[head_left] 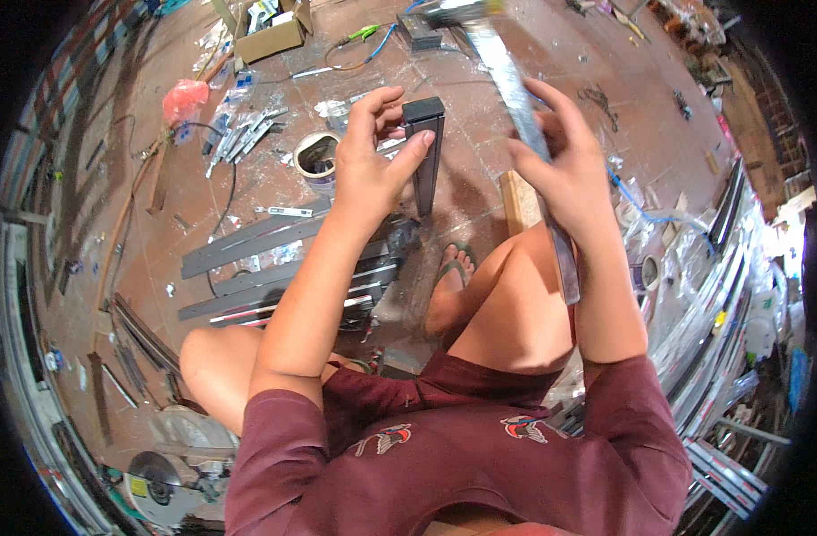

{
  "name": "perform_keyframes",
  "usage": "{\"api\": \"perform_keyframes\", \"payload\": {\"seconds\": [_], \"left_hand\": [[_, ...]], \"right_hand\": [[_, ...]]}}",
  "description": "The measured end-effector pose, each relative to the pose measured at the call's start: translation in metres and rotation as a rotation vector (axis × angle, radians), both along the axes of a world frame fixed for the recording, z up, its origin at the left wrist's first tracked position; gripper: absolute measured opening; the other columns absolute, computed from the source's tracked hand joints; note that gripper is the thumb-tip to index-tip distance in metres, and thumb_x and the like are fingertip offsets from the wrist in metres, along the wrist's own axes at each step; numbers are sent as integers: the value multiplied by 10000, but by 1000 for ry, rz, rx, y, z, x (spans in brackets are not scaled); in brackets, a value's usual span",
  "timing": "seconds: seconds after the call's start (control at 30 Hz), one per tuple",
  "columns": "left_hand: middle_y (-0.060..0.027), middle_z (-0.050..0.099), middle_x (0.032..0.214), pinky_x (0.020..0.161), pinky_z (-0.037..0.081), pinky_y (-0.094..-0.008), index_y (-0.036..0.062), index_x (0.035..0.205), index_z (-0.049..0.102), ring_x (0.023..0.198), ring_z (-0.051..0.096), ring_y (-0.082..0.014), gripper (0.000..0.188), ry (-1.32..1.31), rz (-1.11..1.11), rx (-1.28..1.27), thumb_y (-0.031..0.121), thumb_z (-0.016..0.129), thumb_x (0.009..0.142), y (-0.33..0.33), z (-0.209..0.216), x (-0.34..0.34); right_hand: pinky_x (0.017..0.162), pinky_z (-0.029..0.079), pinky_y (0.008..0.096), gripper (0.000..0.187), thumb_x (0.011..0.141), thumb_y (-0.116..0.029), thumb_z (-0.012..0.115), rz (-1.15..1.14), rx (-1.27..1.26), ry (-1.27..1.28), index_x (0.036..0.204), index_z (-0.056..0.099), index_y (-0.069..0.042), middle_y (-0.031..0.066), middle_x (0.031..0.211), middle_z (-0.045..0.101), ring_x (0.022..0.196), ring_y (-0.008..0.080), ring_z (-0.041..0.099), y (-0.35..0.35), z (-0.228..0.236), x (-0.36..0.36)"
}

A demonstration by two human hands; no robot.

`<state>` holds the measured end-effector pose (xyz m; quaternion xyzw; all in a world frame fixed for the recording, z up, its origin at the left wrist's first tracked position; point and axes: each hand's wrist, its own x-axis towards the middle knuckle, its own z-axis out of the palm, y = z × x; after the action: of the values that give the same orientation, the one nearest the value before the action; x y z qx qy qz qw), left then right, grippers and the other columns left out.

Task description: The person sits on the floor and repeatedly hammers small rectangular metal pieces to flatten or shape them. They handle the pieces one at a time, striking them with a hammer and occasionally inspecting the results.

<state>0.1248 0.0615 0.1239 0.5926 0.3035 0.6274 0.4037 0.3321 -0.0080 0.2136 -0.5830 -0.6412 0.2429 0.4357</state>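
Observation:
My left hand (381, 152) is closed round the upper part of a dark metal bar (428, 165), its thumb on the near side. The bar stands nearly upright, and a black cap covers its top end. My right hand (569, 161) grips a hammer (508, 80) by its long flat handle. The hammer head is raised away from me at the top of the view, blurred by motion and apart from the bar. Below the right hand, a pale wooden block (517, 204) stands beside my knee.
An open tin (317, 159) stands left of the bar. Dark metal strips (247, 246) and silver rails (243, 138) lie on the tiled floor (480, 116). A cardboard box (270, 40) is at the far left, a disc saw (158, 482) at the near left. Long metal profiles (694, 348) crowd the right.

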Motion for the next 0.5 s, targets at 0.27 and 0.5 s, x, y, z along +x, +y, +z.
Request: {"api": "perform_keyframes", "payload": {"seconds": [0.27,0.5], "left_hand": [[-117,620,920,692,494,-320,-5,997,681,809,603,-240,223,302,27,179,116,759,826,0,-6,3],[-148,626,982,762,509,-375,-21,1053,672,871,622,-322,281,330,79,211,161,752,854,-3,-11,11]], "right_hand": [[860,480,241,687,847,53,620,48,-69,-294,1496,464,-109,57,1250,612,989,95,567,-65,64,8],[892,484,253,696,877,95,605,-71,169,-398,1525,448,-105,31,1230,661,976,87,591,-72,104,-4]]}}
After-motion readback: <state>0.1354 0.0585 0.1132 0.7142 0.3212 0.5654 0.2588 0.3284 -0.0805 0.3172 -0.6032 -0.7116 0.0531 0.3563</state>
